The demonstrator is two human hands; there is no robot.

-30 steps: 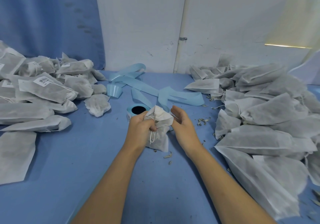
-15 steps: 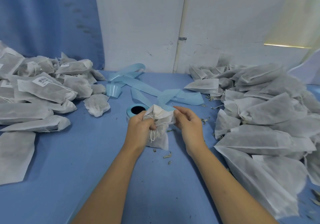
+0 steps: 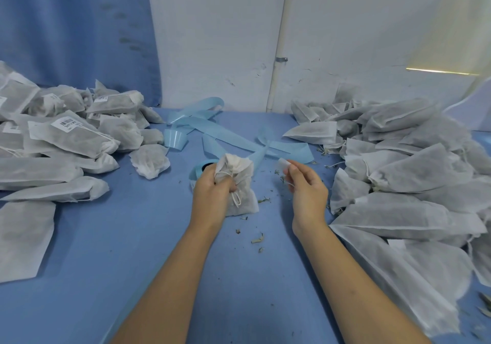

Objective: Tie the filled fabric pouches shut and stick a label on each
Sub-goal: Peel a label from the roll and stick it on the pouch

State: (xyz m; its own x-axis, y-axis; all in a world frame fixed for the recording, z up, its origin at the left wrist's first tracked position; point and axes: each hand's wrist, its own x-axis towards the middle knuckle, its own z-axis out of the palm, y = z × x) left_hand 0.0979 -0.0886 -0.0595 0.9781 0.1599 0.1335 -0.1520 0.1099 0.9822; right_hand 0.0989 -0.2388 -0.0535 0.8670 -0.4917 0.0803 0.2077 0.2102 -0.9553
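Gripping the pouch [image 3: 245, 197] by its gathered neck with the left hand [image 3: 212, 192], fingers curled tight round the bunched fabric. Lying with its long axis running from the fist's top down past the wrist, flat side just right of the knuckles. Pinching a small white label [image 3: 283, 163] between thumb and fingertips of the right hand [image 3: 308, 192], raised, palm turned inward, apart from the pouch. Probably calling for a short leftward carry onto that flat side.
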